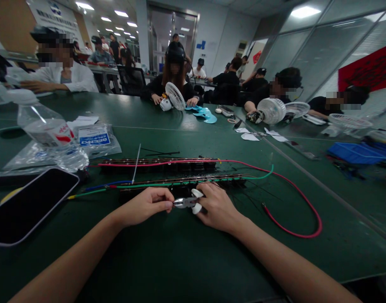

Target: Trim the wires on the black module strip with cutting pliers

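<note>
The left hand [153,205] has its thumb and finger pressed together right at the metal tip of the small cutters [185,203], and I cannot tell if a tiny thing is pinched there. The right hand [213,206] is curled around the white handles of the cutters, just right of the left hand. Both are over the green desk [167,261]. A big black phone [30,206] lies at the near left. Just past the hands is a long dark strip [240,182] with a green wire [161,183] along it, and the wire's end bends up at the right. Left of that are bits of blue wire [109,184]. A second long strip [161,166] lies a bit farther off. A red wire [180,161] goes along it, then makes a big loop to the right and comes back near. A thin white tie [136,164] sticks up by the left part of the strips. At the left, past the phone, are a clear bottle [51,130] and a clear bag [100,139]. Far to the right is a blue tray [357,153]. Across the desk, a person in black [175,80] has a white fan [175,97], with light blue blades [205,114] near it.
</note>
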`<state>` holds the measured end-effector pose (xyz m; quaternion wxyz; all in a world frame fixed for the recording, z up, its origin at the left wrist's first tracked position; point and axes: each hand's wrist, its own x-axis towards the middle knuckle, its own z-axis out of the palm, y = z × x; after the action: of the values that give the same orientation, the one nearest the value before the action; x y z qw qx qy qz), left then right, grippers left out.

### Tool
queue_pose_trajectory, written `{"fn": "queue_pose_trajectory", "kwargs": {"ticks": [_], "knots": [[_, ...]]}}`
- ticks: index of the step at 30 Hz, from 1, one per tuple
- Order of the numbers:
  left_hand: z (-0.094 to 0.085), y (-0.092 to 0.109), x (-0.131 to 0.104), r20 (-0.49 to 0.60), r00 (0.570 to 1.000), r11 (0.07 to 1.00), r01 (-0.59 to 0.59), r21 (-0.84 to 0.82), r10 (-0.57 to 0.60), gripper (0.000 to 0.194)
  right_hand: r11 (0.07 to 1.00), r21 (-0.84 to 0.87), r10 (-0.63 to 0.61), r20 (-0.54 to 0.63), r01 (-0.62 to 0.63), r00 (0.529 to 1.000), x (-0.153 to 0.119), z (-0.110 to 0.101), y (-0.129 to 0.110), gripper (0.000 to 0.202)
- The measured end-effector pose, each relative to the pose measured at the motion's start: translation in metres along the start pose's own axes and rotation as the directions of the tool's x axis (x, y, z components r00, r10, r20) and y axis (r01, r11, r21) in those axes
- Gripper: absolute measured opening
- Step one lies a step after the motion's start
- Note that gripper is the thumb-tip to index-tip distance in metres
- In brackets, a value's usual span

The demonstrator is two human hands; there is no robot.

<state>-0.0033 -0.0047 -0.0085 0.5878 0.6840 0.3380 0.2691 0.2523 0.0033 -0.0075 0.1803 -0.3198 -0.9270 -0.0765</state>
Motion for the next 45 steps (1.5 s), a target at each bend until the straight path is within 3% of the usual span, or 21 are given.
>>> {"fn": "queue_pose_trajectory", "kwargs": {"ticks": [30,39,45], "knots": [[0.0023,-0.0038,0.0002,-0.041,0.999,0.996,0.012,-0.087,-0.016,0.011,0.997,0.034,0.065,0.088,-0.068,0.994,-0.0010,-0.0018,-0.0013,0.016],[0.0042,0.0005,-0.0011,-0.063,0.995,0.986,0.072,-0.150,-0.082,0.013,0.996,0.047,0.073,0.078,-0.077,0.994,-0.0011,-0.0016,-0.0011,0.016],[0.0037,0.0004,0.0001,-0.047,0.998,0.994,0.024,-0.104,-0.029,0.009,0.995,0.067,0.066,0.035,-0.068,0.997,-0.0020,-0.0022,0.0003,0.015]]}}
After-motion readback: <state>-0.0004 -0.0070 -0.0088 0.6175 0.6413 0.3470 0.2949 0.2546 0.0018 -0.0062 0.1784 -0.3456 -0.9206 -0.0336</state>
